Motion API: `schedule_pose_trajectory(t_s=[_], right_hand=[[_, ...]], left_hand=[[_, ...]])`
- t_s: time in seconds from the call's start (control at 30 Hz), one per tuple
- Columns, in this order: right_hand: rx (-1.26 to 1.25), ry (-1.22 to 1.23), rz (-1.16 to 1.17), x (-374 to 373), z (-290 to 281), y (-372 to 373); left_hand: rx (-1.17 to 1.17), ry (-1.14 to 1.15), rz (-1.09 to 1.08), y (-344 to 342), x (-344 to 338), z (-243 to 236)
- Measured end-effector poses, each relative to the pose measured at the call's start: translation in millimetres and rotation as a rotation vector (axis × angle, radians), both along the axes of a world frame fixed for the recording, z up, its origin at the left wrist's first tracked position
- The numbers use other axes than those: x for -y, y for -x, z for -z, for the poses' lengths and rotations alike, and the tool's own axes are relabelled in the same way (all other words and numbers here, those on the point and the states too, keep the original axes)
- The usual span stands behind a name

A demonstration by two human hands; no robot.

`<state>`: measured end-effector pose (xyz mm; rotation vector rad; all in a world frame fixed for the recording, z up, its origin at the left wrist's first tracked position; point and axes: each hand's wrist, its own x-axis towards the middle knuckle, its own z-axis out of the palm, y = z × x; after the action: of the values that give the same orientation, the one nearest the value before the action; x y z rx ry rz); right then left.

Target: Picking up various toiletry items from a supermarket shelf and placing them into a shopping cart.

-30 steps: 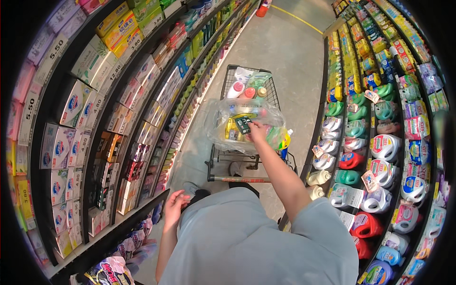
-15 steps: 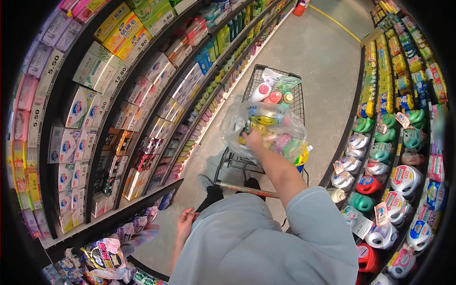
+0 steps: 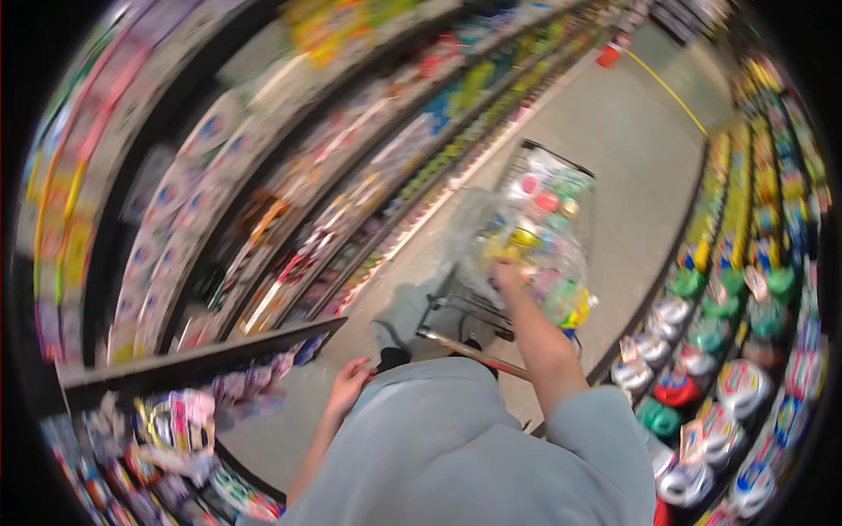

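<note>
Reaches forward and down with the right grip (image 3: 504, 275), keeping the arm nearly straight and slanting the forearm (image 3: 542, 337) up and a little leftward from a short grey sleeve (image 3: 605, 443). Blurs too much at the fingers to tell whether spread, pressed together or pinching anything. Meets, or nearly meets, the near side of a clear plastic bag (image 3: 474, 226); cannot tell which. Hangs the left grip (image 3: 353, 379) low beside the left hip, loosely half open with the fingers bent, well apart from the shelves. Has a yellow package (image 3: 524, 237) just beyond the right grip, within the bag's spread of film, and a yellow container (image 3: 576, 309) by the bag's right edge. Carries all this in a dark wire shopping cart (image 3: 593, 165), along with a pink cap (image 3: 531, 184) and a red cap (image 3: 547, 202) on bottles toward the far end. Stands close behind the cart handle (image 3: 474, 352), on a grey floor (image 3: 645, 167). Is flanked on the left by shelves of boxed goods (image 3: 162, 215), smeared by motion, and on the right by rows of handled bottles (image 3: 744, 387) in white, green and red.
</note>
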<state>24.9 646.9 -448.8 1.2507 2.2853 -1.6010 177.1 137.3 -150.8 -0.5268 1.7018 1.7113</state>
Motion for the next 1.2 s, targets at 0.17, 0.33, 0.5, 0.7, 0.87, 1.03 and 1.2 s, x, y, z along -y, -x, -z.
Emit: schedule_pose_trajectory(t_s=[0.17, 0.33, 0.5, 0.7, 0.87, 1.03, 1.2], right_hand=[[-0.333, 0.456, 0.279, 26.6, -115.7, -15.4], [-0.551, -0.153, 0.327, 110.9, -246.6, -5.6], [-0.718, 0.232, -0.259, 269.6, -333.4, 3.7], [-0.599, 0.636, -0.996, 479.6, -397.8, 8.5], [-0.705, 0.605, -1.168, 595.8, -436.5, 11.7], [-0.812, 0.45, -1.118, 641.0, -440.5, 3.6], [-0.835, 0.428, -1.102, 642.5, -447.6, -3.8]], left_hand=[[-0.117, 0.043, -0.122, -4.1, 41.3, -1.1], [-0.435, 0.083, -0.5, 12.5, 101.6, 8.0], [-0.74, 0.196, -0.939, 48.0, 159.8, -57.8], [-0.911, 0.193, -1.127, 63.1, 200.4, -124.7], [-0.837, 0.108, -1.124, 61.6, 219.5, -129.0], [-0.77, 0.097, -1.043, 60.7, 230.0, -135.1], [-0.834, 0.132, -1.024, 53.7, 227.9, -131.3]])
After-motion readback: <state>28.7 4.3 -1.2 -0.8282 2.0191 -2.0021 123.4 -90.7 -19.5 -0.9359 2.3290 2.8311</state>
